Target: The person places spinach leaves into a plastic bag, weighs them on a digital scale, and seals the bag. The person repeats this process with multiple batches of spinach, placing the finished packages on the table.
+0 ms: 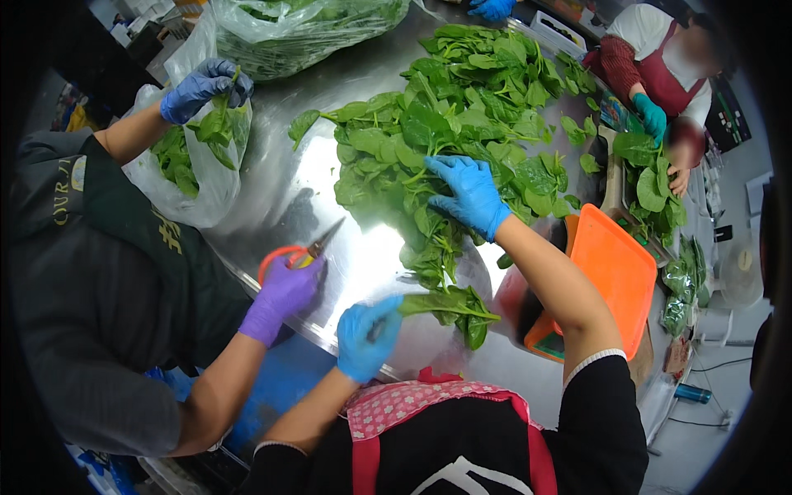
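Observation:
My left hand (367, 338), in a light blue glove near the table's front edge, is closed on a small bunch of leafy green stems (450, 307). The leaves point right, away from the fingers. A small dark thing shows between those fingers; I cannot make out what it is. Further up, my right hand (470, 194), also blue-gloved, reaches over a large heap of leafy greens (379, 161). Its fingers lie spread on the leaves, thumb apart, and grip nothing that I can see. The heap covers much of the metal table (285, 186).
At left, a co-worker's purple-gloved hand (285, 293) holds orange-handled scissors (318, 246), blades toward the heap; their other hand holds greens over a plastic bag (219, 210). An orange tray (615, 276) stands by my right forearm. Another co-worker's teal-gloved hand (652, 117) handles greens.

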The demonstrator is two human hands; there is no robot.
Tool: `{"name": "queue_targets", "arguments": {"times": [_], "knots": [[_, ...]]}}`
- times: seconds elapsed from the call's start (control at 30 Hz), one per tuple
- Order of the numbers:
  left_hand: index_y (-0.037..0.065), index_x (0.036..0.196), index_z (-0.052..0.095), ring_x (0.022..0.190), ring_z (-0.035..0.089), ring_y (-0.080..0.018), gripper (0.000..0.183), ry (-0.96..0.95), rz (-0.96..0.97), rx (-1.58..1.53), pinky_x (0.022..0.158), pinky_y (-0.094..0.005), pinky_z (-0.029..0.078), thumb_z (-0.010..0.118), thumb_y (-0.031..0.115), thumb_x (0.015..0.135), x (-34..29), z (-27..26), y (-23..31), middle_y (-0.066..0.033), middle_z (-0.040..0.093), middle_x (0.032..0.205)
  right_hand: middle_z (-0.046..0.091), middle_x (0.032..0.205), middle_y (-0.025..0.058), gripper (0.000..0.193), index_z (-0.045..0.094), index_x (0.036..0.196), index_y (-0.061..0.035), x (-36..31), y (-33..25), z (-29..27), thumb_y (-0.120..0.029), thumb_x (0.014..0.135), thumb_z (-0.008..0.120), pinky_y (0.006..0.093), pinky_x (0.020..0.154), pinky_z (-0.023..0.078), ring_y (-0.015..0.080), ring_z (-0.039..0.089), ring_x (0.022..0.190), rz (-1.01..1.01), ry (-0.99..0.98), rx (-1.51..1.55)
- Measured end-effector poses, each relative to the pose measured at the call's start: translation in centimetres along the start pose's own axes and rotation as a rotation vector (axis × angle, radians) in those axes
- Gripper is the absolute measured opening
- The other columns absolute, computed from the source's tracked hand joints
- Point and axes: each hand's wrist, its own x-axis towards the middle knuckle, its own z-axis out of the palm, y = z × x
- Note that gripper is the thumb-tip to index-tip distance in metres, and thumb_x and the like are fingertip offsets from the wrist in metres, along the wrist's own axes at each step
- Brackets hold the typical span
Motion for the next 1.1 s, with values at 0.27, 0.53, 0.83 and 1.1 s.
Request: {"name": "queue_targets", "arguments": {"times": [0.27,0.53,0.83,1.1], "knots": [[0.003,0.109,0.068,0.075,0.058,-0.0142,0.025,0.272,-0.433,-0.526,0.068,-0.0291,0.048,0.071,0.019,0.089,11.1,8.2,-3.6,-0.0041,0.061,0.086,0.067,0.109,0.0010,0.024,0.073,0.104,-0.0201,0.3,-1.0,2.2,-0.031,0.082,0.070,0.0440,0.093,0.037,0.0245,0.055,0.108,0.057,0.007,0.022],[0.007,0.097,0.066,0.078,0.063,-0.0270,0.029,0.151,-0.335,0.126,0.071,-0.0385,0.051,0.075,0.031,0.083,14.3,9.0,-3.8,-0.0099,0.062,0.092,0.067,0.102,0.0024,0.021,0.074,0.099,-0.0190,-0.1,-1.4,2.4,-0.029,0.081,0.070,0.0426,0.094,0.036,0.0252,0.057,0.101,-0.021,0.097,-0.001],[0.009,0.098,0.070,0.083,0.061,-0.0295,0.017,0.186,-0.061,0.112,0.073,-0.0381,0.050,0.069,0.019,0.085,12.6,7.1,-2.7,-0.0102,0.062,0.090,0.062,0.081,0.0060,0.019,0.069,0.100,-0.0177,-1.9,-3.1,0.2,-0.026,0.083,0.067,0.0443,0.092,0.038,0.0261,0.058,0.088,-0.187,0.115,-0.165],[0.000,0.089,0.072,0.082,0.062,-0.0202,0.009,0.351,-0.329,-0.346,0.077,-0.0289,0.048,0.066,0.006,0.085,7.3,-0.7,-4.6,-0.0099,0.065,0.087,0.062,0.081,0.0085,0.012,0.068,0.096,-0.0155,-3.4,-3.8,-0.7,-0.022,0.086,0.064,0.0430,0.083,0.040,0.0292,0.059,0.081,-0.058,0.171,-0.006]]}}
